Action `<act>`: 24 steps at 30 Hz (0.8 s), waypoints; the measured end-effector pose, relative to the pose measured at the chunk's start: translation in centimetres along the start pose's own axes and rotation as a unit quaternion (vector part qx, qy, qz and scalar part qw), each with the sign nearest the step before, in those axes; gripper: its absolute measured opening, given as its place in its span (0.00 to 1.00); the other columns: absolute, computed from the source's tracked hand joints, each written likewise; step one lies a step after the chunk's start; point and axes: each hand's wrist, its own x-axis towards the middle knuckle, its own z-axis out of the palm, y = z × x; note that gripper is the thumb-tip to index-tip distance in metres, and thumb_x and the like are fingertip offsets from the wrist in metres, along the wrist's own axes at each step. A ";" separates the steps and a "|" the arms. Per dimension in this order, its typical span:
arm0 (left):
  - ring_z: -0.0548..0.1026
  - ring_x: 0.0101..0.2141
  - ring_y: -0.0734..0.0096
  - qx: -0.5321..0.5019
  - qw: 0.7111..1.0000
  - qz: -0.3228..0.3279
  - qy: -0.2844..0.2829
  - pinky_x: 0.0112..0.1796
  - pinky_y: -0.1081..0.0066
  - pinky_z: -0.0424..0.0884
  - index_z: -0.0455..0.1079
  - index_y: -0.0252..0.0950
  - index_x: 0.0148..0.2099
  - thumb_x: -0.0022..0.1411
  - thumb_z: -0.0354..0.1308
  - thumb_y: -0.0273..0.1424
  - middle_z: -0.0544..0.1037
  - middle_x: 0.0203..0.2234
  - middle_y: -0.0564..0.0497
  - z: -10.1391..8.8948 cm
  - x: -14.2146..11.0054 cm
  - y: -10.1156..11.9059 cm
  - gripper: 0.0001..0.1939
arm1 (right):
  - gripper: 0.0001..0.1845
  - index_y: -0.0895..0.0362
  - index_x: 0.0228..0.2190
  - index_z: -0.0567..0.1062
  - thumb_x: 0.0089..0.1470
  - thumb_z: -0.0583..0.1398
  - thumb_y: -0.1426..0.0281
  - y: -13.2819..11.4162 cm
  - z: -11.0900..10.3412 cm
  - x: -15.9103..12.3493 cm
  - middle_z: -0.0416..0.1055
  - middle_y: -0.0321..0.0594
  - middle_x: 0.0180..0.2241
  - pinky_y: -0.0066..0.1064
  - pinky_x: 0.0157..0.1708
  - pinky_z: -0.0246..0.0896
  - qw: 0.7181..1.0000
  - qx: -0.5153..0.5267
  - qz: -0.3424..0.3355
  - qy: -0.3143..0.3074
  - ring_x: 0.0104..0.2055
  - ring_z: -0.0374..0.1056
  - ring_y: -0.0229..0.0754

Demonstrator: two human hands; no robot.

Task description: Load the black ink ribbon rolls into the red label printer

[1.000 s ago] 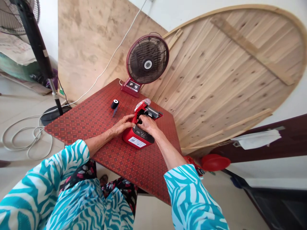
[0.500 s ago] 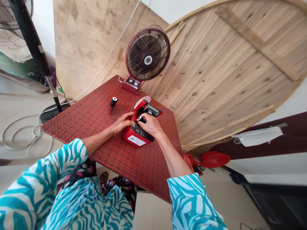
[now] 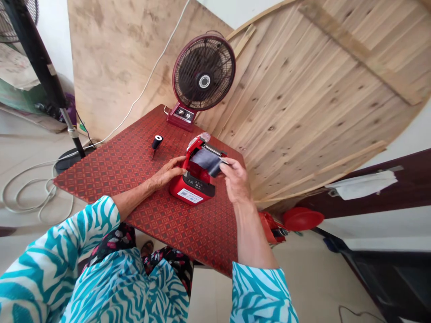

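A small red and black printer stands on the table with its lid raised. My left hand grips its left side, the thumb at the top edge and the fingers by the lid hinge. My right hand is closed on a dark paper roll above the right side of the opened bay. A grey-blue strip, blurred by motion, spans from the lid to this roll. Another black roll with a white core stands on the table to the left, with a loose dark end.
Behind the printer are a clear plastic piece and a dark red table fan. The patterned red table has a corner at left, near a stand fan's pole. A round wooden board leans at right; a red basin sits below.
My right hand has lifted from inside the printer and moved right with the roll. The grey-blue strip now stretches across the bay. My left hand stays at the printer's side.
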 end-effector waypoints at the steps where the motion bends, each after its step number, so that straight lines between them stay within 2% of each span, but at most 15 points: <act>1: 0.64 0.62 0.47 0.000 1.000 -0.002 -0.002 0.62 0.50 0.58 0.66 0.40 0.64 0.54 0.60 0.38 0.71 0.60 0.45 0.0 -0.1 0.1 0.34 | 0.23 0.53 0.39 0.73 0.44 0.63 0.53 0.7 -1.2 0.1 0.77 0.38 0.37 0.32 0.34 0.66 0.999 0.021 0.016 0.019 0.34 0.71 0.39; 5: 0.65 0.62 0.48 0.002 1.000 -0.006 -0.005 0.62 0.50 0.59 0.66 0.40 0.63 0.54 0.60 0.38 0.71 0.60 0.45 0.1 -0.3 0.9 0.34 | 0.22 0.51 0.36 0.72 0.44 0.61 0.50 4.9 -5.7 0.9 0.75 0.36 0.33 0.32 0.34 0.65 0.987 0.083 0.020 0.137 0.34 0.71 0.39; 7: 0.65 0.62 0.47 -0.001 1.000 -0.009 -0.004 0.61 0.50 0.60 0.66 0.39 0.63 0.53 0.61 0.38 0.71 0.60 0.45 0.1 -0.4 1.3 0.34 | 0.24 0.52 0.36 0.72 0.42 0.62 0.49 7.1 -6.9 1.0 0.75 0.37 0.35 0.34 0.37 0.67 0.973 0.096 0.017 0.210 0.36 0.72 0.40; 9: 0.65 0.62 0.47 0.000 1.000 -0.011 -0.005 0.61 0.51 0.61 0.66 0.38 0.63 0.53 0.61 0.38 0.71 0.60 0.45 0.1 -0.5 1.5 0.35 | 0.26 0.53 0.37 0.72 0.38 0.64 0.50 9.0 -7.3 0.9 0.75 0.37 0.37 0.33 0.38 0.67 0.961 0.064 0.025 0.270 0.39 0.72 0.41; 12: 0.66 0.61 0.47 0.010 1.000 -0.013 0.000 0.61 0.52 0.61 0.66 0.38 0.63 0.53 0.61 0.39 0.73 0.59 0.46 0.0 -0.4 1.4 0.35 | 0.30 0.56 0.39 0.71 0.35 0.64 0.51 11.5 -6.5 0.2 0.75 0.42 0.39 0.36 0.40 0.67 0.960 0.010 0.052 0.274 0.41 0.71 0.43; 17: 0.68 0.59 0.48 -0.001 1.000 -0.015 -0.009 0.60 0.52 0.62 0.64 0.39 0.64 0.54 0.61 0.38 0.74 0.58 0.47 -0.4 -0.1 0.7 0.35 | 0.29 0.57 0.39 0.70 0.38 0.61 0.51 14.3 -4.6 -1.3 0.76 0.46 0.41 0.40 0.48 0.66 0.969 -0.046 0.052 0.236 0.43 0.71 0.44; 22: 0.68 0.59 0.50 0.045 0.999 0.010 -0.006 0.59 0.54 0.64 0.66 0.38 0.62 0.56 0.60 0.39 0.72 0.59 0.45 -0.1 -0.2 1.2 0.32 | 0.28 0.57 0.40 0.70 0.40 0.61 0.52 15.3 -4.2 -1.6 0.76 0.45 0.41 0.40 0.48 0.66 0.971 -0.073 0.055 0.222 0.42 0.71 0.44; 24: 0.69 0.58 0.51 0.107 0.992 0.063 0.035 0.58 0.55 0.65 0.68 0.38 0.59 0.57 0.60 0.41 0.71 0.59 0.44 -0.1 -0.3 1.8 0.28 | 0.28 0.57 0.40 0.71 0.40 0.61 0.52 15.3 -4.2 -1.4 0.77 0.45 0.40 0.42 0.48 0.67 0.971 -0.082 0.056 0.217 0.41 0.71 0.44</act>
